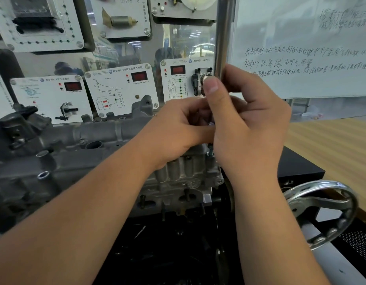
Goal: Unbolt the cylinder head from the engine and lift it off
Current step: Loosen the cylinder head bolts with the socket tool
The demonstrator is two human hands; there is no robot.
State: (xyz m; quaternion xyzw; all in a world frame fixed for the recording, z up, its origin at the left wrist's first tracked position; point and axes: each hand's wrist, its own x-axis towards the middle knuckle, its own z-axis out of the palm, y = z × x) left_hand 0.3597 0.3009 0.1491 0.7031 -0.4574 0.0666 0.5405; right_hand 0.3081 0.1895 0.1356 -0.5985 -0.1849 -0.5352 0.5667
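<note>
The grey aluminium cylinder head (108, 132) lies across the engine (178, 182) in front of me. Both my hands meet above its right end. My left hand (178, 126) has its fingers curled in against my right hand (246, 120), which is curled too, thumb pointing up. A dark bolt (210, 150) rises from the head's right corner straight up into the two hands. Its top is hidden inside my fingers, with only a small shiny bit showing between them.
A chrome handwheel (322, 210) of the engine stand sits at lower right. Behind the engine hang white sensor display boards (120, 87). A steel post (224, 38) and a whiteboard (301, 48) stand right behind my hands. A wooden tabletop (332, 145) lies to the right.
</note>
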